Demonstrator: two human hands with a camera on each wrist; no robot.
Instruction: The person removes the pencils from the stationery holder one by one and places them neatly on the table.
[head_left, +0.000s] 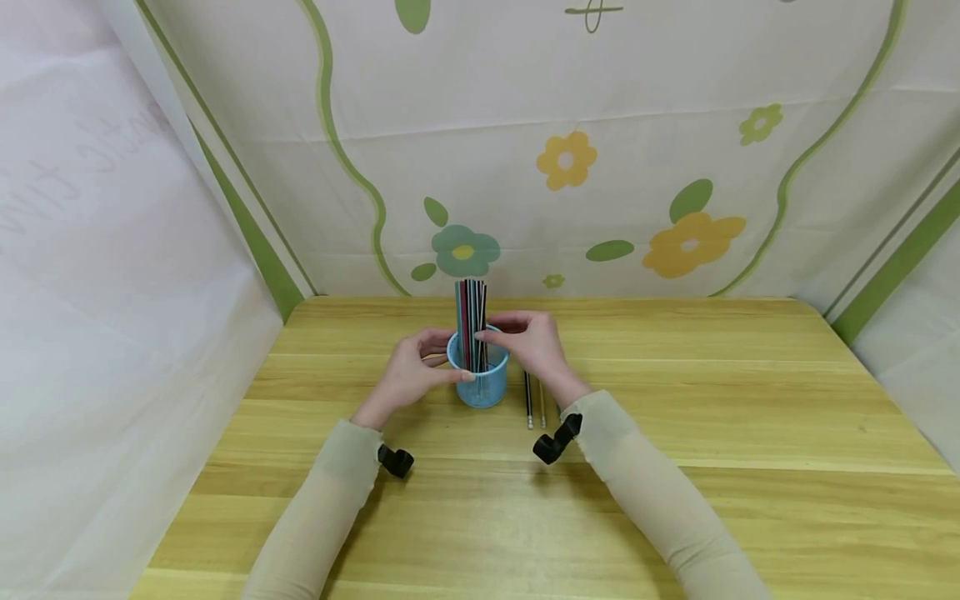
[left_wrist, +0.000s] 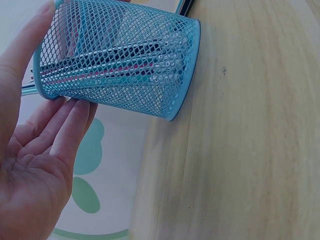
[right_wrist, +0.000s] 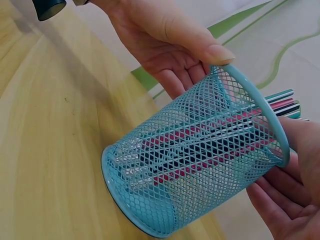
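A light-blue mesh pencil cup [head_left: 483, 390] stands upright near the back of the table. Inside it is a bundle of pencils [head_left: 468, 321] in teal, red, black and white, their eraser ends down near the base, as the right wrist view shows through the mesh. My left hand [head_left: 408, 367] holds the cup from the left, thumb on the near rim and fingers round the far side. From the right, my right hand [head_left: 536, 343] reaches over the rim and pinches the pencils, its thumb [right_wrist: 300, 131] against the bundle.
Several more pencils [head_left: 529, 408] lie on the wooden table [head_left: 480, 517], partly hidden beneath my right wrist. A pale curtain [head_left: 510, 208] with printed flowers hangs along the table's back edge. Each sleeve bears a black wrist camera [head_left: 551, 447].
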